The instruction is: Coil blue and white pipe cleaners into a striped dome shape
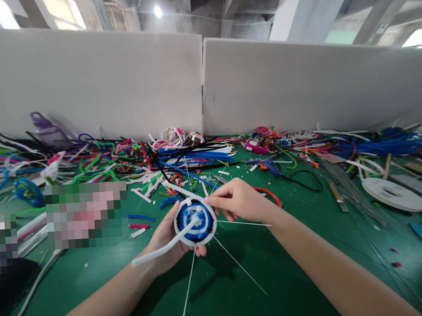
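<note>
My left hand (169,241) is closed around the underside and left edge of a small round piece made of coiled pipe cleaners (197,232), blue and white with a white rim. Thin stiff wires (235,260) stick out from it in several directions, and one white pipe cleaner (156,255) juts from its middle toward the lower left. At the upper right of the rim, my right hand (235,199) pinches a white pipe cleaner strip (184,190), whose free end points up and left. Part of the left fingers is hidden behind the round piece.
Piles of coloured pipe cleaners (200,154) line the back of the green table (241,299) before white partitions (120,82). A purple bottle (50,132) stands at the left. On the right are a glue gun (270,167) with a black cord, a white spool (394,194) and loose wires (356,192).
</note>
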The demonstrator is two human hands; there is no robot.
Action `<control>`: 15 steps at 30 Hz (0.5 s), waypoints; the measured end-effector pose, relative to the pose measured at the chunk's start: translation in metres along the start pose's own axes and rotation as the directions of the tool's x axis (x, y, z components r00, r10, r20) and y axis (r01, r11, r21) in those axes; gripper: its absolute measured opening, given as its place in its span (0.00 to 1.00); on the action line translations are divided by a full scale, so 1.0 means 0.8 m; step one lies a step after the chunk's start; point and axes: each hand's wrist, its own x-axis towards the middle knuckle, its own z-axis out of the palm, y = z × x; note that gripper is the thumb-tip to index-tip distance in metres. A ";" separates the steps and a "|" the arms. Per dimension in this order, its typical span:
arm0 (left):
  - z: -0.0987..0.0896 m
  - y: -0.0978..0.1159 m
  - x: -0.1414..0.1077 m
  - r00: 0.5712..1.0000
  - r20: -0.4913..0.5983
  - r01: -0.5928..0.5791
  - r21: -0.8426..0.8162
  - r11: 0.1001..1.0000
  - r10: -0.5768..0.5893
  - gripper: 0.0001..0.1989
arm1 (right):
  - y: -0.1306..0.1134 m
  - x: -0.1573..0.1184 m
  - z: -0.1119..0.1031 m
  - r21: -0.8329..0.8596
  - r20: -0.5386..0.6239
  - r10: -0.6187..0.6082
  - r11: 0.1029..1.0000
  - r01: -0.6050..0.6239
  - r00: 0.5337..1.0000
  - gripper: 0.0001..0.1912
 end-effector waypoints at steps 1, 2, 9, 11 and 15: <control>0.000 0.000 0.001 1.000 -0.001 -0.005 -0.006 1.000 0.005 0.26 | 0.000 0.000 0.000 -0.012 0.001 0.004 1.000 -0.004 1.000 0.23; 0.000 0.000 0.001 1.000 -0.003 -0.007 -0.007 1.000 0.007 0.25 | 0.000 -0.001 0.000 -0.023 0.007 0.006 1.000 -0.006 1.000 0.23; 0.002 -0.005 0.002 0.999 -0.040 -0.013 0.088 0.996 0.016 0.25 | -0.007 -0.002 0.000 -0.057 0.116 -0.030 0.998 0.037 0.993 0.20; 0.006 -0.005 0.001 0.998 -0.054 -0.004 0.144 0.990 0.012 0.27 | -0.007 -0.001 0.001 -0.065 0.114 -0.042 0.997 0.049 0.993 0.21; 0.017 -0.001 0.002 0.966 -0.236 -0.071 0.160 0.985 0.108 0.20 | -0.001 0.001 0.003 0.053 0.136 0.017 0.998 -0.025 0.991 0.18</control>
